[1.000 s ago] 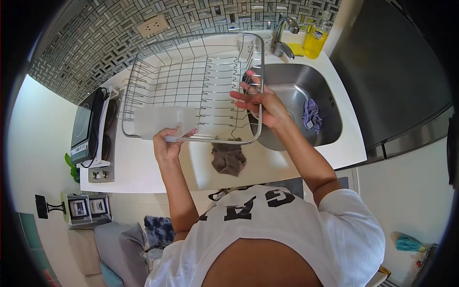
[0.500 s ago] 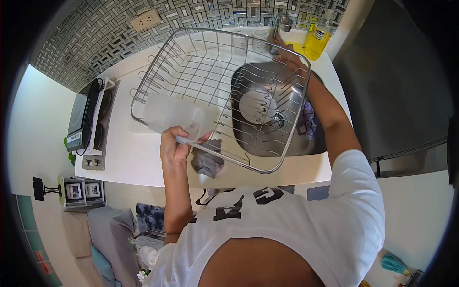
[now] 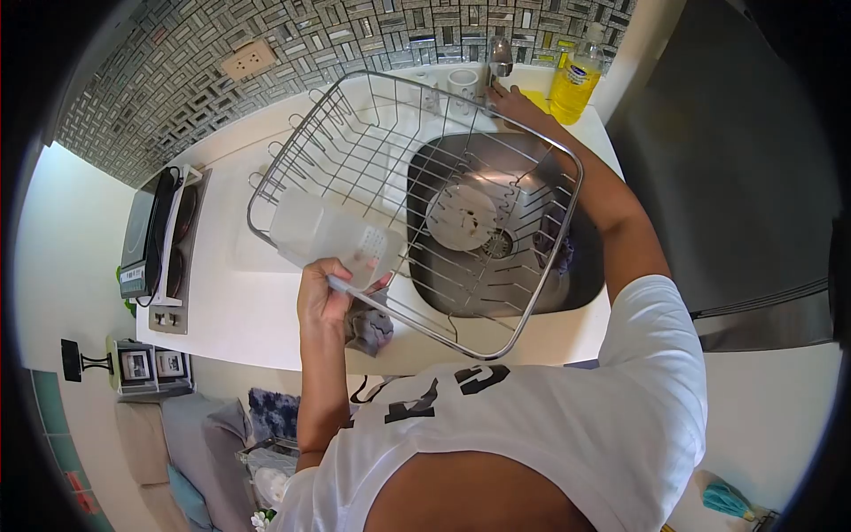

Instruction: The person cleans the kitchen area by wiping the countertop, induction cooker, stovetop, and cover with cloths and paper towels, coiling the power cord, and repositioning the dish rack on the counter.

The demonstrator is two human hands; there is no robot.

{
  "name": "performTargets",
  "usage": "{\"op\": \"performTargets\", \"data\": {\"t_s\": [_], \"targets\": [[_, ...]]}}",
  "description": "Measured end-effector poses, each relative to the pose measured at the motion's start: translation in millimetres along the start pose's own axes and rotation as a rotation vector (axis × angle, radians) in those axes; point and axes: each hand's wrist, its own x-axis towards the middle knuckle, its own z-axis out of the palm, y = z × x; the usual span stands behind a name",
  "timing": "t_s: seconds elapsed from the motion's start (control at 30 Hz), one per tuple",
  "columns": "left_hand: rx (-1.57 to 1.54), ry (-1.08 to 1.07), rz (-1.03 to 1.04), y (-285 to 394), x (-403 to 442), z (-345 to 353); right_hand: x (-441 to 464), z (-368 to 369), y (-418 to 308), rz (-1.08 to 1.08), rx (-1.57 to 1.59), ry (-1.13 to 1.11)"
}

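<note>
My left hand (image 3: 330, 291) grips the near rim of a wire dish rack (image 3: 355, 168), beside a translucent plastic holder (image 3: 319, 229) fixed in it. The rack is tilted and its right part hangs over the steel sink (image 3: 443, 288). Through the wires a white plate (image 3: 461, 219) shows in the sink, with a purple cloth (image 3: 556, 238) to its right. Behind the rack, my right hand (image 3: 516, 105) is at the base of the faucet (image 3: 499, 58), its fingers bent and drawn together. Its exact hold on the faucet is partly hidden.
A yellow soap bottle (image 3: 574, 87) and yellow sponge (image 3: 535, 99) stand right of the faucet, white cups (image 3: 462, 85) left of it. A gray cloth (image 3: 369, 330) lies near the counter's front edge. A cooktop (image 3: 148, 232) leans at the left.
My right hand has left the rack's right side and reached back to the faucet. The rack, still in my left hand, has tilted and swung right over the sink.
</note>
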Motion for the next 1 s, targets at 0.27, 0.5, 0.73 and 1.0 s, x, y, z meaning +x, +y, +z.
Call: {"op": "performTargets", "data": {"t_s": [0.27,0.5,0.73,1.0], "targets": [[0.073,0.062,0.101,-2,-7,9,-5,-3,13,-0.128,0.165,-0.069],[0.111,0.069,0.146,-2,0,-6,-2,-4,15,-0.165,0.149,-0.086],[0.136,0.077,0.104,2,4,0,6,-9,8,-0.106,0.176,-0.171],[0.152,0.062,0.105,-3,27,3,10,-5,8,-0.145,0.259,-0.118]]}}
